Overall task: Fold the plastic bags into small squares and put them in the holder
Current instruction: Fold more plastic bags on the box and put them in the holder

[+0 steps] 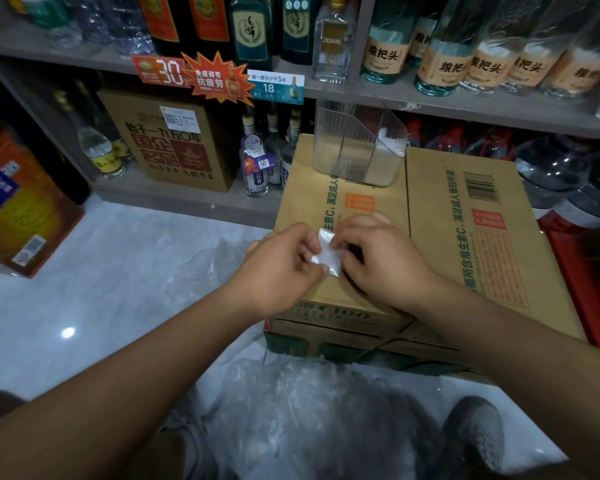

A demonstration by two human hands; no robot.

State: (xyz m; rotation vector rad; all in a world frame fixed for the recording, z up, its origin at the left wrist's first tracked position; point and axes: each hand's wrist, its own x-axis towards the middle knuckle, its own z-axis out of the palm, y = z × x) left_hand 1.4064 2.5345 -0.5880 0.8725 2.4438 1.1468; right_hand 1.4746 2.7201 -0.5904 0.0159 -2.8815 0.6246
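Note:
A small folded square of clear plastic bag (327, 252) is held just above the top of a cardboard box (368, 202). My left hand (281, 265) pinches its left edge and my right hand (378, 258) pinches its right side. At the far end of the box stands a clear ribbed plastic holder (357, 143) with a divider; a folded white bag (390, 142) lies in its right compartment. Loose clear plastic bags (291, 410) are piled on the floor between my feet, and more lie left of the box (215, 261).
A second cardboard box (482, 237) sits against the first on the right, with a red crate (579, 271) beyond it. Shelves of bottles (465, 64) rise behind the boxes. A brown carton (174, 140) and an orange box (21, 202) stand at the left. The floor is glossy tile (101, 271).

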